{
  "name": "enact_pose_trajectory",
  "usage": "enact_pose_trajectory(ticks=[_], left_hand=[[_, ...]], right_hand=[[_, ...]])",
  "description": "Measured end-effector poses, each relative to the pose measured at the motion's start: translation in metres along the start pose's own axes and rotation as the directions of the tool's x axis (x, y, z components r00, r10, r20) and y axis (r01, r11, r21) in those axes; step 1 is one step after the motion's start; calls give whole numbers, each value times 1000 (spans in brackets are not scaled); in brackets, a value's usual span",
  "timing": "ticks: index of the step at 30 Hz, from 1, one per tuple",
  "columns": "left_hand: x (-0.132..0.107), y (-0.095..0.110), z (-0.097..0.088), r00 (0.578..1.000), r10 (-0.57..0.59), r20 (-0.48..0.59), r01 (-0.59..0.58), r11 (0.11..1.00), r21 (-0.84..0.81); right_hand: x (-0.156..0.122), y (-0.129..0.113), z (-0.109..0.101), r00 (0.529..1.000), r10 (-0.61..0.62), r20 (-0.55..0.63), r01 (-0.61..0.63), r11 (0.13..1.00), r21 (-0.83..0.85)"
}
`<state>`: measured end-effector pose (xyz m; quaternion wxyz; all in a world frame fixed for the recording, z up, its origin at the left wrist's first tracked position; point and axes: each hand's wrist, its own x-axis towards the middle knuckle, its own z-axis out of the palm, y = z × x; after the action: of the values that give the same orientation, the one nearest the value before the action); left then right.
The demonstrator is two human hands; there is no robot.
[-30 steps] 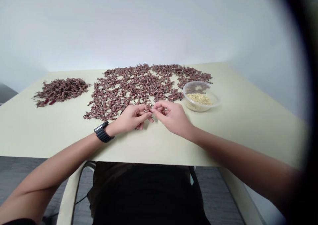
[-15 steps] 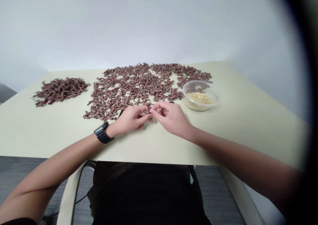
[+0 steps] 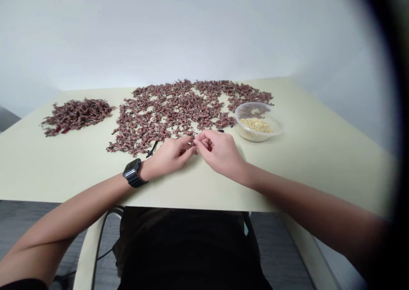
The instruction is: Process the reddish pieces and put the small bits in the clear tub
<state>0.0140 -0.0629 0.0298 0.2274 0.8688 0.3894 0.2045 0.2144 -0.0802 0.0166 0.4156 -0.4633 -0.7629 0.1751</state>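
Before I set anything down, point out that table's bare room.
Right of the round clear plastic bowl, the pale yellow table is bare; so is its front left, between the dark reddish-brown heap and the dark wristwatch. Crowded: behind the left hand and right hand, where small reddish-brown pieces spread.

Free surface (image 3: 329,153) extends right of the clear plastic bowl (image 3: 252,138); a narrow gap separates the left heap (image 3: 78,113) from the scattered reddish-brown pieces (image 3: 172,106), which, with the bowl, obstruct low forward passage.
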Motion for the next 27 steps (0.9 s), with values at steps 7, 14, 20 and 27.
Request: enact_pose_trajectory(ticks=[7,14,20,27], left_hand=[[2,4,-5,996,-57,73,73,965,-251],[2,5,-6,995,-71,70,87,965,-247],[2,4,-6,998,-46,42,53,982,-181],[1,2,-5,999,-20,25,23,991,-133]], right_hand=[[5,-1,-7,996,63,60,-69,993,100],[5,0,-9,990,95,101,-106,987,117],[5,-1,-10,982,148,120,-168,969,179],[5,-2,-10,975,183,124,-206,955,213]])
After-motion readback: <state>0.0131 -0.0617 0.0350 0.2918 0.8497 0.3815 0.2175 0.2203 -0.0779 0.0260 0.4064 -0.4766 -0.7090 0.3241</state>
